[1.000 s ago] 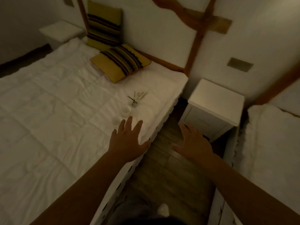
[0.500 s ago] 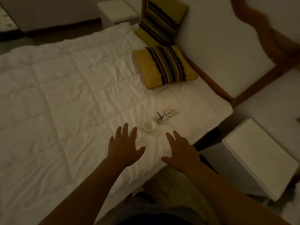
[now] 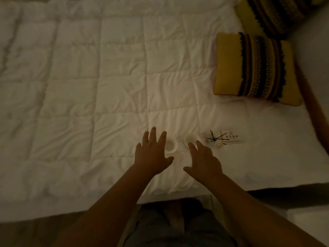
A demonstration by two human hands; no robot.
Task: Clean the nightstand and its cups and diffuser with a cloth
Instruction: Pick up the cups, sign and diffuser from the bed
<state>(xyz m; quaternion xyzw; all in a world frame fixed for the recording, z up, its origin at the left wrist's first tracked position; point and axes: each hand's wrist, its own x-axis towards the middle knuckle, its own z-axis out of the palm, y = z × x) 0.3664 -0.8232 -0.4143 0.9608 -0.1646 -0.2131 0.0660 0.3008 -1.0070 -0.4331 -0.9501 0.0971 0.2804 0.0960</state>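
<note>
Two small white cups stand on the white quilt of the bed. My left hand (image 3: 153,154) hovers with fingers spread just left of the left cup (image 3: 171,144). My right hand (image 3: 204,160) is open too, its fingertips touching or just short of the right cup (image 3: 192,138). Right of the cups sits the diffuser (image 3: 212,139), a small bottle with dark reeds fanning out, and a white remote (image 3: 231,138) lies beside it. Neither hand holds anything. No cloth shows. Only a white corner of the nightstand (image 3: 309,220) appears at the lower right.
The bed's white quilt (image 3: 89,95) fills most of the view. Two yellow cushions with dark stripes, one flat (image 3: 256,68) and one behind it (image 3: 277,13), lie at the upper right by the wall. My legs stand against the bed's near edge.
My view has swung left from the nightstand onto the bed. Both hands have moved forward over the quilt and closed in on the two cups.
</note>
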